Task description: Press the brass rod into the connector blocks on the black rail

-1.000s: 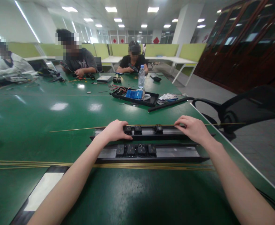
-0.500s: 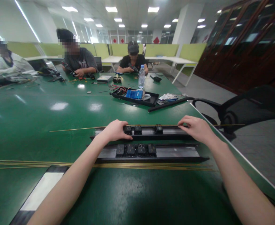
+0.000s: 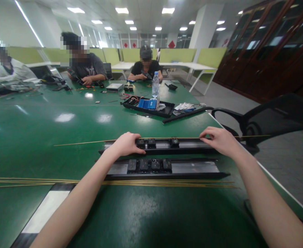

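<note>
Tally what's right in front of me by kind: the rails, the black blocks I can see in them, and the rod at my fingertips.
Rails: 2
Visible blocks: 7 (4 in the near rail, 3 in the far one)
Rod: 1
Total: 10

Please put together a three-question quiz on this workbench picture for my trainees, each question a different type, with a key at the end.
1. Multiple choice: what do the fingers of the right hand pinch?
A) a water bottle
B) a thin brass-coloured rod
C) a pair of gloves

2. True or false: four black blocks sit in a row in the nearer rail.

3. Fill in the blank: the clear bottle standing farther down the green table has a ____ cap.

Key: 1. B; 2. True; 3. blue
</note>
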`<state>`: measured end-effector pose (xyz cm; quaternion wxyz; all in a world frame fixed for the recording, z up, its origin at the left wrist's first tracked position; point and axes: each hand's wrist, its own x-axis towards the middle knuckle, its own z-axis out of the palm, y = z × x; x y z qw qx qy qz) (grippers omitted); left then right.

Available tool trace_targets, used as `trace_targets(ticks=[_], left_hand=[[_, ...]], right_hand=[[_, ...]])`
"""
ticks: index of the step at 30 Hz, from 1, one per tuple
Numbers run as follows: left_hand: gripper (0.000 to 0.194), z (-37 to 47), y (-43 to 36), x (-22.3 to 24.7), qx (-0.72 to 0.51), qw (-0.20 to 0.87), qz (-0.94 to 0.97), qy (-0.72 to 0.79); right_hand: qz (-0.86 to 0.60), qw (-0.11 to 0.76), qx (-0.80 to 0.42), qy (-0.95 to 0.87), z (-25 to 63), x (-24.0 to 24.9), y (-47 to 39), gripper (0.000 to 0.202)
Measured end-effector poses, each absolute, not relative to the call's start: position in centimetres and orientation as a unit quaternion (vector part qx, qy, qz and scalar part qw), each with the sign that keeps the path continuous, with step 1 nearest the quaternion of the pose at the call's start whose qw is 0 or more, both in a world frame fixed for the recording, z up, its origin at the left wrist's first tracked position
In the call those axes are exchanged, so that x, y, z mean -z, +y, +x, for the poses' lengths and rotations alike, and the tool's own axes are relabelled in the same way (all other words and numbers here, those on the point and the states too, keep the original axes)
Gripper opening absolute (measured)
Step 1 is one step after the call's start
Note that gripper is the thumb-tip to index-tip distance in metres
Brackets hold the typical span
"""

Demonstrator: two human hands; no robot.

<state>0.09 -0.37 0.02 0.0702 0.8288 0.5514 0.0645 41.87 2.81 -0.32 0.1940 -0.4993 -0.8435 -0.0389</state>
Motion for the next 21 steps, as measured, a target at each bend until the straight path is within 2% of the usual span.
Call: trace_targets(ticks=[21], left_hand=[[0.058, 0.1, -0.4, 0.0, -0.063, 0.067, 0.829, 0.552]], right_hand=[[-0.547, 0.182, 0.008, -0.817, 44.9, 0.4, 3.4, 0.015]])
